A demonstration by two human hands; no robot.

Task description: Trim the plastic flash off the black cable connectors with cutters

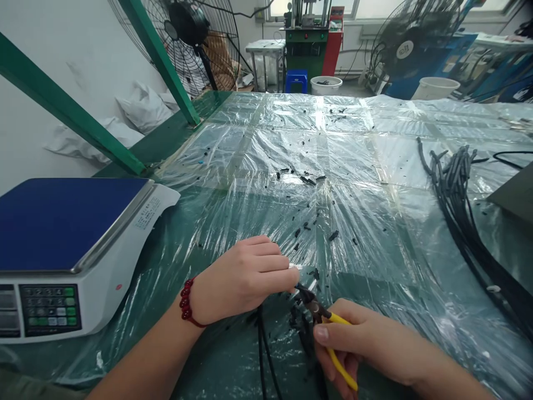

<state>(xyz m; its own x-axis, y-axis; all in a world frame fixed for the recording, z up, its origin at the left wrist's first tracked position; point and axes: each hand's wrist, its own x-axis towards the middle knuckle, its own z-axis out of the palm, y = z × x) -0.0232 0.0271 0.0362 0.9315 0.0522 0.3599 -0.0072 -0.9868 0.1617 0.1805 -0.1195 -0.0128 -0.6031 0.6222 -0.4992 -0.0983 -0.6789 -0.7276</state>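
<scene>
My left hand (254,272), with a red bead bracelet at the wrist, is closed around a black cable (262,344) whose strands hang down below it. In my right hand (350,339) are yellow-handled cutting pliers (338,366), gripped by the handles. The jaws of the pliers point up and left, right beside my left fingertips, at a dark cable end. Small black scraps (308,180) lie scattered on the plastic-covered table (270,216), some of them right under the pliers. My left fingertips are partly turned away from view.
A weighing scale (75,228) with a blue top stands at the left. To the right lies a bundle of black cables (466,222) beside a grey box edge (514,194). Green posts (160,61) rise at the table's left edge. Fans, white buckets (326,84) and machines stand behind.
</scene>
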